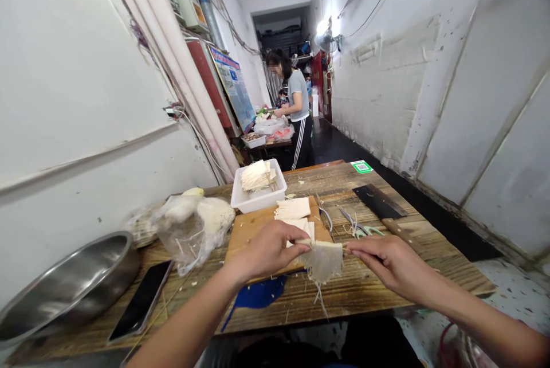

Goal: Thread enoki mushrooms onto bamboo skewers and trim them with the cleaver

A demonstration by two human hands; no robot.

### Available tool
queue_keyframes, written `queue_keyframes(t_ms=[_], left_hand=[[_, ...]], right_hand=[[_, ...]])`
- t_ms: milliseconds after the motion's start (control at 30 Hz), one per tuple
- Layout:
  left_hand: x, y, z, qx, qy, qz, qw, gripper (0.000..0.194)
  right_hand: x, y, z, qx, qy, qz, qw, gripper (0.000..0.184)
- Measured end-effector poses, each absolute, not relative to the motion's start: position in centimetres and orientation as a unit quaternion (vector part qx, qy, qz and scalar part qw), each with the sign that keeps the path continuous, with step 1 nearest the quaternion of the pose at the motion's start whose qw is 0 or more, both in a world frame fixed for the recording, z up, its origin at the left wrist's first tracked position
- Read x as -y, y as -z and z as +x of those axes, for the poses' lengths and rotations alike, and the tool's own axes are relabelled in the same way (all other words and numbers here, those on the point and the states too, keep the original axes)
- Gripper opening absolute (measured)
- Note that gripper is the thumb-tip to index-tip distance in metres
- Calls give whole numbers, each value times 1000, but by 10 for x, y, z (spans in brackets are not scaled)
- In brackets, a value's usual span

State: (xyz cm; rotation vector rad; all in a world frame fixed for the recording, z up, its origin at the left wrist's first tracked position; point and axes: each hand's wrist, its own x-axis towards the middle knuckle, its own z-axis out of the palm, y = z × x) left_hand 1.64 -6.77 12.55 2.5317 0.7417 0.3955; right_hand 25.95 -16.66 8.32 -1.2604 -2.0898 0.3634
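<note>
A flat, pale bunch of enoki mushrooms (326,262) hangs between my hands over the table's front part, its thin strands dangling. My left hand (272,247) pinches the upper left end of the bunch between thumb and fingers. On the other side, my right hand (389,265) is closed on a thin wooden skewer (346,247) at the bunch's right edge. Behind them, more cut enoki pieces (293,208) lie on a wooden cutting board (247,230). A white plastic tray (258,203) beyond the board holds stacked enoki pieces with sticks.
Scissors (363,229) and a cleaver (380,202) lie on the right. At left are a plastic bag of enoki (189,236), a phone (141,299) and a steel basin (73,288). Blue material (260,293) shows below the board. Another person (298,98) stands farther back.
</note>
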Motion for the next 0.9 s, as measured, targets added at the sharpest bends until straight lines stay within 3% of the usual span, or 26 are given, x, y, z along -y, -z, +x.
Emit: queue_keyframes(t_ms=[433, 633, 733, 900], left_hand=[[70, -130, 21, -295, -92, 912, 269, 27], [58, -120, 14, -290, -157, 863, 382, 23], [50, -111, 10, -294, -208, 809, 464, 39], [45, -102, 11, -266, -177, 745, 586, 35]], right_hand=[[166, -80, 257, 800, -152, -478, 329, 27], [166, -84, 256, 777, -198, -484, 350, 28], [162, -85, 255, 756, -226, -489, 371, 30], [153, -87, 253, 738, -265, -496, 374, 34]])
